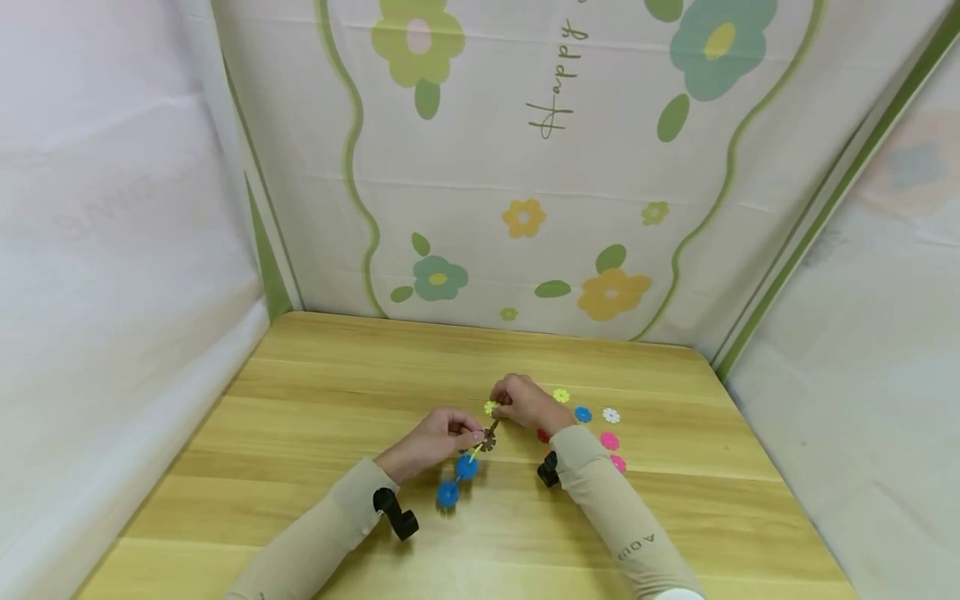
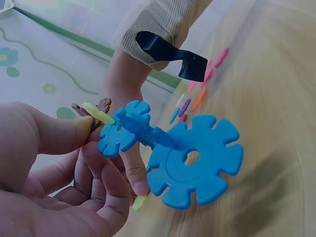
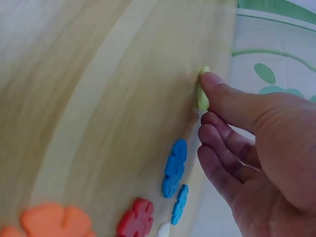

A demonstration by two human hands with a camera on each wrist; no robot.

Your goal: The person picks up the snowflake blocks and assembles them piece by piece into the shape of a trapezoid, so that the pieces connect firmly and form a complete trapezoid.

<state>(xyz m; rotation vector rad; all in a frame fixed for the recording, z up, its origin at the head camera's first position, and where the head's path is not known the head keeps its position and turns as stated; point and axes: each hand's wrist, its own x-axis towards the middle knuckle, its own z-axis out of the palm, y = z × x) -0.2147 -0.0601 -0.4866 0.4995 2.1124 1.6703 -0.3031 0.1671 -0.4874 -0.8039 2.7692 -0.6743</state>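
My left hand pinches a brown notched flower disc between thumb and fingers. Joined to it is a short chain: a yellow disc, then several blue discs slotted edge to edge, hanging toward the near side. Just beyond, my right hand holds a yellow flower disc by its edge, thumb on one side and fingers on the other. In the head view this yellow disc appears close above the brown one. The fingers partly hide both pinched discs.
Loose flower discs lie on the wooden table around and beyond the right forearm: a yellow one, a blue one, a white one, pink ones, plus red and orange. Flower-printed cloth walls enclose the table.
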